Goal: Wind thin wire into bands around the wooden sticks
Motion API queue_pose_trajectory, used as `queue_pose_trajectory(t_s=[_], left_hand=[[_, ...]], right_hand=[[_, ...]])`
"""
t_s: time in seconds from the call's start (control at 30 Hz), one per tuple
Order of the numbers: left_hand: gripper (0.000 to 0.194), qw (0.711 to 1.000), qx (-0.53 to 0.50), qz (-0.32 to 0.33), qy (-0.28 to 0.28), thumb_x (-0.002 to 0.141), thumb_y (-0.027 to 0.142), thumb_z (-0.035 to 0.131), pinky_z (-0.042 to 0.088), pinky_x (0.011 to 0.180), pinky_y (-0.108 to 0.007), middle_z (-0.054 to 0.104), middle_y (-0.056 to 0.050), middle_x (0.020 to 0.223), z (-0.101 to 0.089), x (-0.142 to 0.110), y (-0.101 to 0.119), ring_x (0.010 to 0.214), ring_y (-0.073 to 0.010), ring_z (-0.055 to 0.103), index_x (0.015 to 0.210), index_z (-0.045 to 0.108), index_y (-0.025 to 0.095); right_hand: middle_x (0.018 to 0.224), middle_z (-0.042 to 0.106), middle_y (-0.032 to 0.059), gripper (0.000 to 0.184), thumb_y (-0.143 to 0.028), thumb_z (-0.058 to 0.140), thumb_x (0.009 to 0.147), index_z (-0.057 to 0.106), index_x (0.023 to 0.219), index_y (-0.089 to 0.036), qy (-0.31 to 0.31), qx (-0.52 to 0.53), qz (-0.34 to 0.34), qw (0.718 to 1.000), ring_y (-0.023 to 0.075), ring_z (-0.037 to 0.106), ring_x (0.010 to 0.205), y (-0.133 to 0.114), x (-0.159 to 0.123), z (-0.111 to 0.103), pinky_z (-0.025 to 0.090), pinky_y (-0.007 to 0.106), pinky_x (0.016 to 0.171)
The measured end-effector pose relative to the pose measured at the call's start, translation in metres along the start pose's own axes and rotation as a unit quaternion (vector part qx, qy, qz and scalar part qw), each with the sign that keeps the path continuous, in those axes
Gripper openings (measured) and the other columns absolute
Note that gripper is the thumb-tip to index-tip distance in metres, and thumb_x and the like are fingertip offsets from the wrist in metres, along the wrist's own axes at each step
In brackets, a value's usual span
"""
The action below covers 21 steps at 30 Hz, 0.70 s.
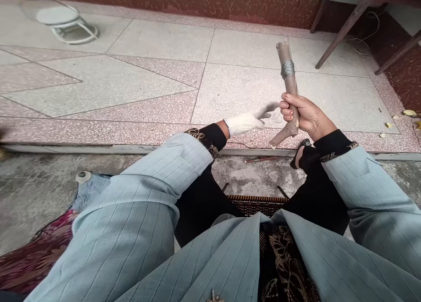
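Observation:
My right hand (304, 115), bare, is wrapped round a short wooden stick (290, 80) that stands nearly upright, with a coil of thin grey wire (287, 69) wound round its upper part. My left hand (250, 120) wears a white knitted glove. Its fingers stretch out towards the stick and the right hand's fingers, almost touching them. A fine wire strand seems to run between the two hands, too thin to make out clearly. Both arms are in light blue striped sleeves over black cuffs.
A tiled terrazzo floor (148, 82) lies ahead, above a concrete step (39, 192). A white stand (66, 21) sits at far left. Dark wooden furniture legs (345, 30) and a cable are at upper right. A woven brown basket edge (256, 203) shows between my knees.

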<state>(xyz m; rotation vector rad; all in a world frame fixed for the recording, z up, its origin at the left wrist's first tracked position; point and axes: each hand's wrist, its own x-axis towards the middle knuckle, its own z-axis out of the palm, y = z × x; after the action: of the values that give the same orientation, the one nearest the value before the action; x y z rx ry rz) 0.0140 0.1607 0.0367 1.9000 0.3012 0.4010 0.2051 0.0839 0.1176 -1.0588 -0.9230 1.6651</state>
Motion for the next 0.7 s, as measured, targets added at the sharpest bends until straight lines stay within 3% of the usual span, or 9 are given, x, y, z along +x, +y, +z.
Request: queue_pose_trajectory(t_s=[0.13, 0.27, 0.37, 0.5, 0.7], left_hand=[[0.050, 0.998, -0.033, 0.007, -0.056, 0.072, 0.019, 0.060, 0.040, 0.102, -0.043, 0.062, -0.008, 0.131, -0.004, -0.001, 0.004, 0.125, -0.0254, 0.054, 0.121, 0.062, 0.024], [0.029, 0.997, 0.030, -0.057, -0.048, 0.076, 0.028, 0.066, 0.046, 0.089, -0.036, 0.069, -0.007, 0.103, -0.012, -0.004, 0.007, 0.097, -0.0197, 0.062, 0.103, 0.066, 0.017], [0.023, 0.991, 0.089, -0.102, 0.018, 0.078, 0.030, 0.066, 0.045, 0.082, -0.033, 0.068, -0.003, 0.090, -0.018, -0.006, 0.016, 0.084, -0.0158, 0.060, 0.096, 0.067, 0.016], [0.018, 0.979, 0.047, -0.112, 0.163, 0.078, 0.022, 0.064, 0.045, 0.080, -0.031, 0.067, -0.004, 0.088, -0.018, -0.007, 0.032, 0.078, -0.0123, 0.057, 0.094, 0.066, 0.013], [0.023, 0.971, 0.028, -0.100, 0.214, 0.075, 0.010, 0.058, 0.045, 0.088, -0.032, 0.071, -0.006, 0.097, -0.014, -0.003, 0.031, 0.087, -0.0132, 0.060, 0.096, 0.068, 0.012]], right_hand=[[0.069, 0.048, -0.0045, 0.037, -0.031, 0.080, 0.077, 0.045, 0.082, -0.020, -0.026, -0.007, 0.016, 1.000, 0.0041, 0.038, 0.051, 0.004, 0.000, -0.002, 0.033, 0.017, 0.041], [0.069, 0.049, -0.0048, 0.037, -0.031, 0.079, 0.078, 0.044, 0.084, -0.020, -0.002, -0.031, -0.001, 1.000, 0.0043, 0.039, 0.051, 0.004, -0.001, -0.004, 0.034, 0.016, 0.041], [0.068, 0.050, -0.0048, 0.035, -0.030, 0.078, 0.079, 0.045, 0.085, -0.021, 0.027, -0.063, -0.020, 0.997, 0.0049, 0.040, 0.051, 0.002, -0.001, -0.004, 0.036, 0.017, 0.043], [0.065, 0.049, -0.0041, 0.027, -0.027, 0.074, 0.082, 0.048, 0.084, -0.020, 0.049, -0.120, -0.040, 0.991, 0.0060, 0.041, 0.050, 0.002, 0.001, -0.005, 0.036, 0.018, 0.042], [0.064, 0.051, -0.0025, 0.025, -0.023, 0.075, 0.080, 0.050, 0.081, -0.020, 0.068, -0.161, -0.009, 0.985, 0.0064, 0.042, 0.048, 0.005, 0.004, -0.008, 0.035, 0.018, 0.038]])
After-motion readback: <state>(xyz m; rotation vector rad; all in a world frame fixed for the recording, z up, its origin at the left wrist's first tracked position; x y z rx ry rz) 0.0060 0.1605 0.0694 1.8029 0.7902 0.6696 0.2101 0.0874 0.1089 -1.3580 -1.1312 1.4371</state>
